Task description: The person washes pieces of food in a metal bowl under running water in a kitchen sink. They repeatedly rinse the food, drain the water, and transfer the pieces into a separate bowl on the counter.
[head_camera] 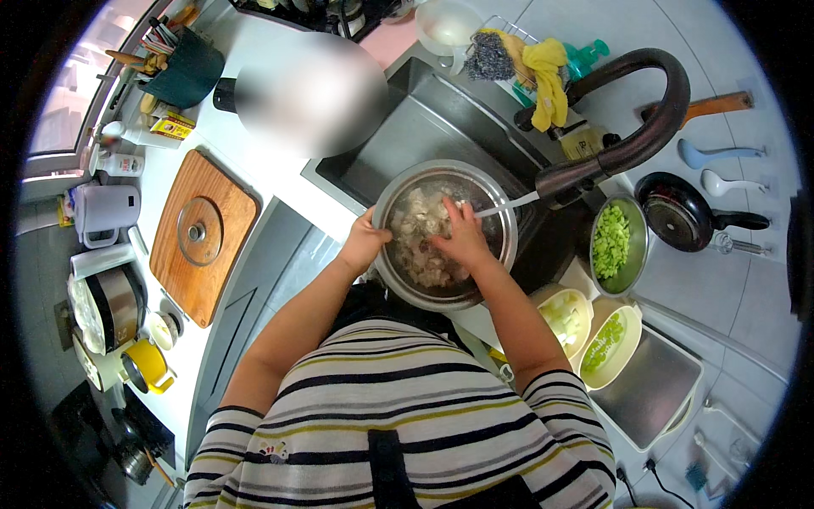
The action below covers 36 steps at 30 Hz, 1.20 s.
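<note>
A round stainless steel basin (446,305) sits at the sink's front edge, holding water and many pale, raw-looking meat pieces (416,219). My left hand (364,243) grips the basin's left rim, thumb over the edge. Inside the basin, my right hand (463,237) spreads its fingers among the pieces at the water's surface; whether a piece lies under the fingertips is hidden. From the dark pull-out faucet (572,175), a stream of water (505,207) runs into the basin beside my right hand.
Left of the sink (439,114), a wooden cutting board (232,210) bears a glass lid (200,229). A blurred round object with a black handle (224,94) stands behind. At right are a metal bowl of chopped greens (610,242), two cream containers (610,347) and a tray (648,388).
</note>
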{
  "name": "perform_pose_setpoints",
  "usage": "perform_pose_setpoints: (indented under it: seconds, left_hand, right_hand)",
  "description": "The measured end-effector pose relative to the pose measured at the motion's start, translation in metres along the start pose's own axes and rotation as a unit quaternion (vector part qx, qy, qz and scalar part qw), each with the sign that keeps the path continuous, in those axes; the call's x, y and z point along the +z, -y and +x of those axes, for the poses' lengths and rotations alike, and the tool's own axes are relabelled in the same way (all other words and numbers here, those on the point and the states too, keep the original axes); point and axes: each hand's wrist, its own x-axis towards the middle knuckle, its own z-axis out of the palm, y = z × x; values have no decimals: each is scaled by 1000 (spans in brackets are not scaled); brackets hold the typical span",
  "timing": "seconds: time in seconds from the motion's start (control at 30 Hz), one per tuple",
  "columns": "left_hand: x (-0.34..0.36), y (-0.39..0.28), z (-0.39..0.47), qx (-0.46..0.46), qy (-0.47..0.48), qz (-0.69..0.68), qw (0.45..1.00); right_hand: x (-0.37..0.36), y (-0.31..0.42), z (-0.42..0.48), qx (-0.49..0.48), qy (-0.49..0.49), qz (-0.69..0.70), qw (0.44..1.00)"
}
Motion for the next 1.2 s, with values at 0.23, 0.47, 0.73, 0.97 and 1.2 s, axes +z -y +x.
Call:
perform_pose_setpoints:
  seconds: [0.23, 0.47, 0.73, 0.97, 1.2]
  left_hand:
    - [-9, 9, 0, 19, -15, 52, 998]
    - [-9, 7, 1, 12, 4, 36, 999]
    - [-6, 5, -3, 9, -9, 11, 1000]
    - [-7, 8, -3, 5, -5, 7, 1000]
    - [-3, 1, -4, 17, 1, 20, 1000]
  right_hand:
    - [0, 27, 6, 36, 87, 53, 994]
    - [16, 53, -20, -241, -80, -244, 936]
    - [10, 10, 9, -134, -73, -194, 969]
    - [-4, 19, -48, -121, -13, -152, 981]
    - [46, 21, -7, -129, 17, -200, 971]
